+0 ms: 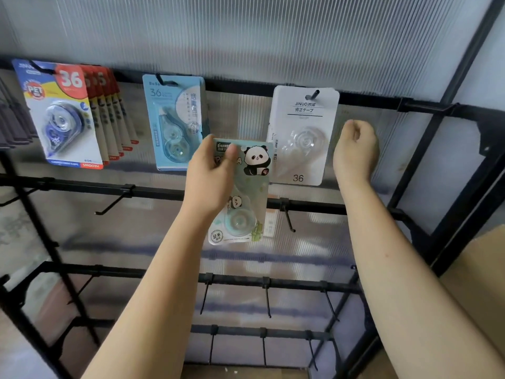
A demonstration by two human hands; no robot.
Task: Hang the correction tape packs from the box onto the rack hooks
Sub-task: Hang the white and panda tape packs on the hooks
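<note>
Left grip (209, 176): fingers and thumb curled round panda correction tape pack (240, 192), held upright before the rack (300, 207).
Right grip (355, 149): fingers curled, holding nothing, beside hung white pack (302, 135).
Top rail: blue pack (175, 121), red-blue packs (62, 113) on hooks.

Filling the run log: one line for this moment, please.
left hand: holds panda pack | right hand: empty, curled | white pack: hung

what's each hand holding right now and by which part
The left hand grips the panda pack by its upper left edge. The right hand holds nothing, its fingers curled.
</note>
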